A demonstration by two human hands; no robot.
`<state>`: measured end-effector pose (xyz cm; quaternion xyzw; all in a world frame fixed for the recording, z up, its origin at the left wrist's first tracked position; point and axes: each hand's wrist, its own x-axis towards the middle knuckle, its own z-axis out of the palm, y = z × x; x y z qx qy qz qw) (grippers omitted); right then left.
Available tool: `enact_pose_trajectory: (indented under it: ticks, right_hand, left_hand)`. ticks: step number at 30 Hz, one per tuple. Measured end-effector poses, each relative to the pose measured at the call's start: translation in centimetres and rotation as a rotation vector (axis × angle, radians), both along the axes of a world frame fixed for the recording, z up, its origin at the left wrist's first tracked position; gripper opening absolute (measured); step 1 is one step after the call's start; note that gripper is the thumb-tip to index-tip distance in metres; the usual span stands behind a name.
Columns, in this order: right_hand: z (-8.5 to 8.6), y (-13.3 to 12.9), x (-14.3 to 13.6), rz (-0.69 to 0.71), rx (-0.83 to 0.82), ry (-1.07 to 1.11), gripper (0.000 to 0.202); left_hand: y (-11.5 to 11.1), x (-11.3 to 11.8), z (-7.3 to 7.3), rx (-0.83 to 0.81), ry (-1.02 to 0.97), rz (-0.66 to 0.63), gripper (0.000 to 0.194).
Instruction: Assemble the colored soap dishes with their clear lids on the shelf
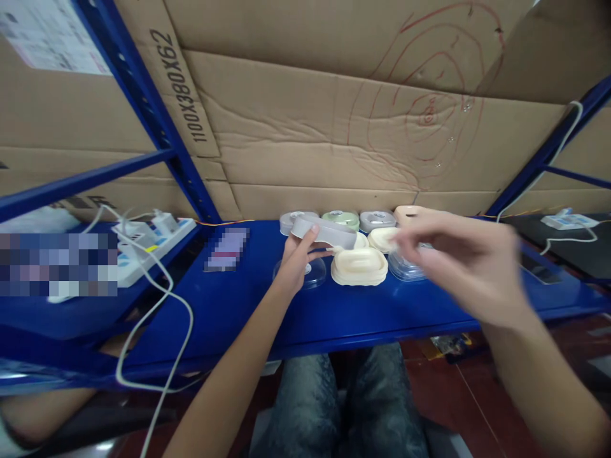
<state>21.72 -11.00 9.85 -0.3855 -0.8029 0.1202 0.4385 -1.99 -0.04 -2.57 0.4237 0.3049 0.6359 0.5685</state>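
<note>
My left hand (296,257) grips a translucent grey oval tray (324,231), tilted above the blue shelf (229,312). To the right, my right hand (453,254) is raised and smeared by motion; its fingers are bent, and whether they hold anything is unclear. Between the hands lies a stack of cream oval pieces (359,266), with another cream piece (382,240) behind it. Clear plastic pieces (405,266) sit partly under my right hand. A clear round-edged lid (312,273) lies below my left hand.
Along the back stand a green container (341,220), a grey container (377,221) and a peach one (405,213). A phone (227,249) lies left. White cables and a power strip (176,234) are farther left; cardboard (286,127) closes the back.
</note>
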Motion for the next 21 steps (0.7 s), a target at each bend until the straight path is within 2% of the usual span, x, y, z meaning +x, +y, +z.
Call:
enact_pose_trajectory:
  ticks: [3, 5, 9, 14, 18, 21]
  right_hand:
    - [-1.9, 3.9, -2.4, 0.056, 0.054, -0.169, 0.048]
    - [-3.5, 6.8, -3.8, 0.081, 0.012, -0.241, 0.061]
    - [-5.9, 10.4, -5.1, 0.158, -0.019, -0.185, 0.058]
    - [-6.5, 11.4, -5.3, 0.191, -0.116, -0.023, 0.047]
    - [-7.0, 11.5, -5.5, 0.204, -0.168, 0.066, 0.048]
    - [-7.2, 11.6, -5.7, 0.196, -0.265, 0.171, 0.053]
  left_hand:
    - [-0.1, 0.0, 0.0, 0.027, -0.018, -0.025, 0.077]
    - [-0.1, 0.0, 0.0, 0.058, -0.027, -0.042, 0.079]
    - [-0.1, 0.0, -0.1, 0.096, -0.038, -0.052, 0.075]
    - [-0.1, 0.1, 0.0, 0.081, -0.045, -0.072, 0.076]
    - [0.0, 0.2, 0.0, 0.055, -0.038, -0.056, 0.073]
    - [0.0, 0.1, -0.2, 0.058, -0.035, -0.042, 0.07]
